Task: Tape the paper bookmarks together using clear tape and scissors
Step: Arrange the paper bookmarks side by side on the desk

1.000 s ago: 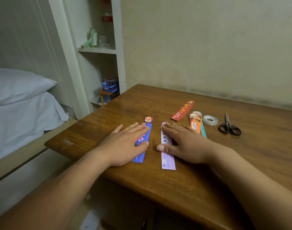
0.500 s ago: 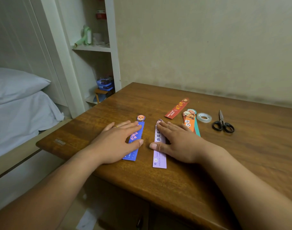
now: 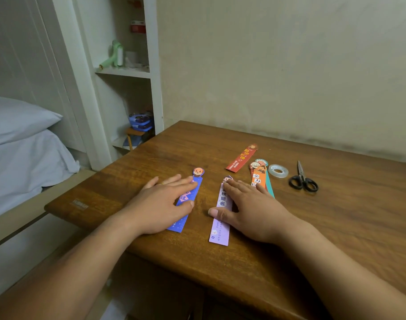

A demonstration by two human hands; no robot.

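My left hand [image 3: 160, 204] lies flat, fingers straight and lightly spread, on the blue bookmark [image 3: 185, 197] near the front of the wooden table [image 3: 336, 215]. My right hand [image 3: 253, 211], fingers equally straight, presses the purple bookmark [image 3: 218, 234] beside it, thumb across its middle. Neither hand grips anything. A bare strip of wood separates the two bookmarks.

Both look like thin printed card: very light, flexible, easily creased, and likely to skate on this polished wood. I judge they are best slid together under flat fingertips rather than pinched, then held down along their length while tape goes across the seam. To lift one, I would take a long edge or the cartoon-head end.

Beyond my right hand lie an orange bookmark [image 3: 258, 179] over a teal bookmark [image 3: 270, 188], with a red bookmark [image 3: 241, 158] farther back. The clear tape roll [image 3: 285, 173] sits between that stack and the scissors [image 3: 302, 179], untouched. The roll should weigh little, and its free end may be hard to find. The scissors are best taken by their black loops.
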